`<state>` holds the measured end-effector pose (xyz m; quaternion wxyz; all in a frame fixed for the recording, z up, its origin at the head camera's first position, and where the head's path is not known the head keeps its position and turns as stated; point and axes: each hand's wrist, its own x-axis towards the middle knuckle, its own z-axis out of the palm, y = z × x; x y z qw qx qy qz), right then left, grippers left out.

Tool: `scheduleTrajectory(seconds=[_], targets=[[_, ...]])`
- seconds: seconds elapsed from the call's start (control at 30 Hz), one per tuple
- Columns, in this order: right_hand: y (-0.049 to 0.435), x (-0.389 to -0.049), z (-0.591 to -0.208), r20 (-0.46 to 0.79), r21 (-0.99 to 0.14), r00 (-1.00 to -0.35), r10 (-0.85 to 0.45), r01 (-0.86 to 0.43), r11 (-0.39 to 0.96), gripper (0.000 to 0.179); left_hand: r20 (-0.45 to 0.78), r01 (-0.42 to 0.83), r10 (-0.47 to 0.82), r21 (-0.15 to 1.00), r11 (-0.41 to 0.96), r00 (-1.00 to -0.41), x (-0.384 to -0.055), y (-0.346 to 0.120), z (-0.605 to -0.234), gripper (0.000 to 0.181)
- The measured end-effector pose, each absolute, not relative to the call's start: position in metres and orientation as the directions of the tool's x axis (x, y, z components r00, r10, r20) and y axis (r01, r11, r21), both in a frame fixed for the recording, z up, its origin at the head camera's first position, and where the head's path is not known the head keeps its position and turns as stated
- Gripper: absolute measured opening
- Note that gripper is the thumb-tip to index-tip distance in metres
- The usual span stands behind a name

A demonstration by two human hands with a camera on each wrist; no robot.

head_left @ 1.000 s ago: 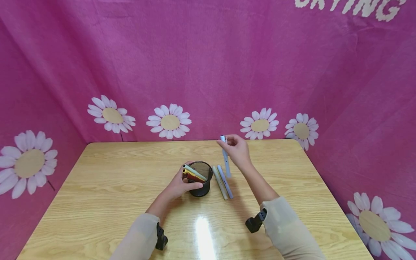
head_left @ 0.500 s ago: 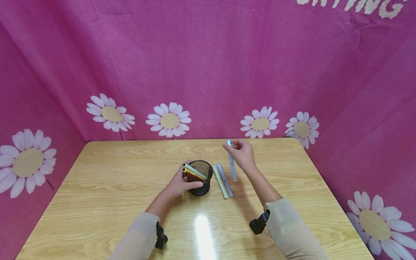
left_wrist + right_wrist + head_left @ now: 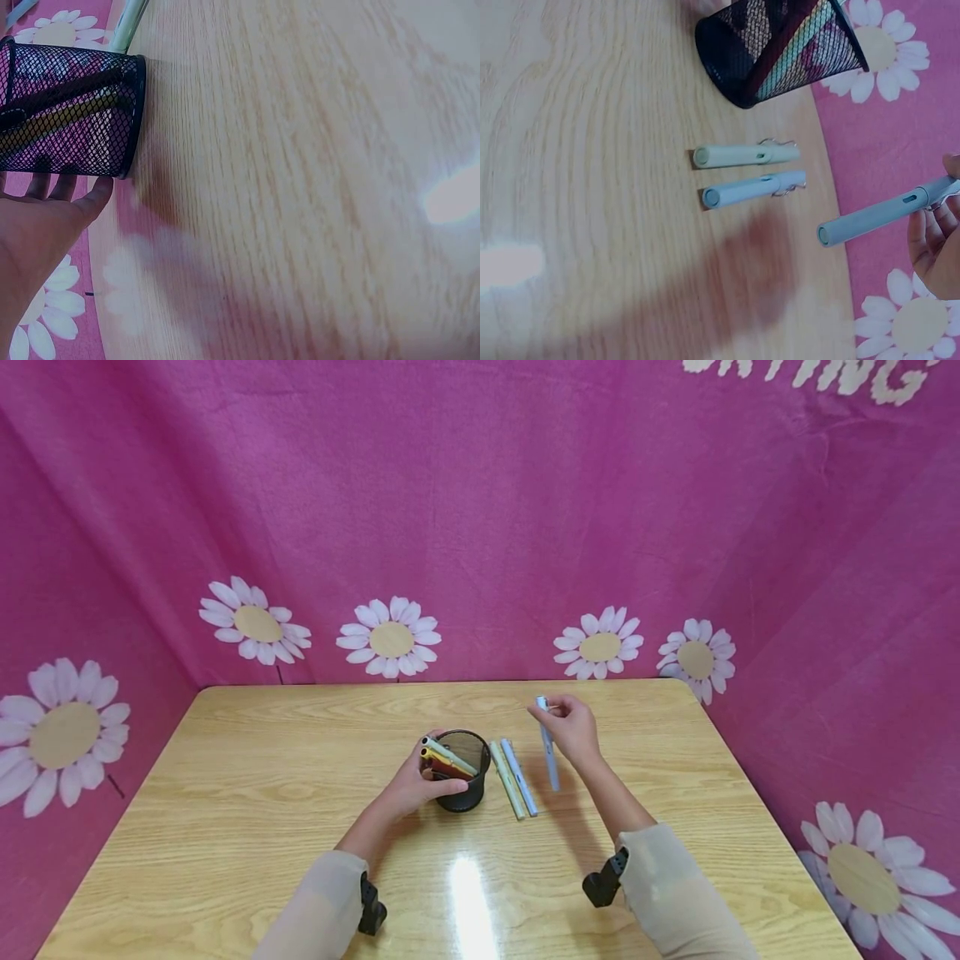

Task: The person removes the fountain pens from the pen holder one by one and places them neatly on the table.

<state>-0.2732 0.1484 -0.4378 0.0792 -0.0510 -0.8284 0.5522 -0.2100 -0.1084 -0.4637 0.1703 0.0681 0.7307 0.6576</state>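
Note:
A black mesh pen holder (image 3: 462,797) stands on the table, and my left hand (image 3: 411,788) grips its left side, thumb in front. Inside lean a pale green pen (image 3: 452,757), a yellow pen (image 3: 438,758) and a dark red one. Up to the right, my right hand (image 3: 573,732) pinches a light blue pen (image 3: 874,220) near its top; it hangs steeply, lower end downward. Between holder and right hand, a pale green pen (image 3: 731,155) and a blue pen (image 3: 742,190) lie side by side on the table, clips visible in the right wrist view.
The wooden table (image 3: 285,827) reaches back to a pink curtain (image 3: 480,527) printed with white daisies. A bright reflection (image 3: 472,906) lies on the tabletop near the front. Small black cameras (image 3: 606,878) sit on both wrists.
My right hand has moved right and lower with the light blue pen, away from the holder. The left hand, the holder and the two lying pens stay in place.

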Motion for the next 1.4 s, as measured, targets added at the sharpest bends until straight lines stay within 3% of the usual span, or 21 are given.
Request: scheduleTrajectory(seconds=[0.47, 0.7, 1.4], targets=[[0.161, -0.273, -0.457, -0.001, -0.903, -0.984, 0.180, 0.078, 0.422, 0.037, -0.152, -0.114, 0.319, 0.985, 0.132, -0.936, -0.210, -0.108, -0.465, 0.085], [0.161, -0.272, -0.465, -0.008, -0.901, -0.984, 0.176, 0.084, 0.427, 0.036, -0.122, -0.090, 0.280, 0.988, 0.126, -0.952, -0.221, -0.108, -0.493, 0.084], [0.154, -0.277, -0.483, -0.063, -0.911, -0.972, 0.225, 0.148, 0.386, 0.039, -0.144, -0.113, 0.313, 0.987, 0.115, -0.939, -0.209, -0.108, -0.465, 0.089]])
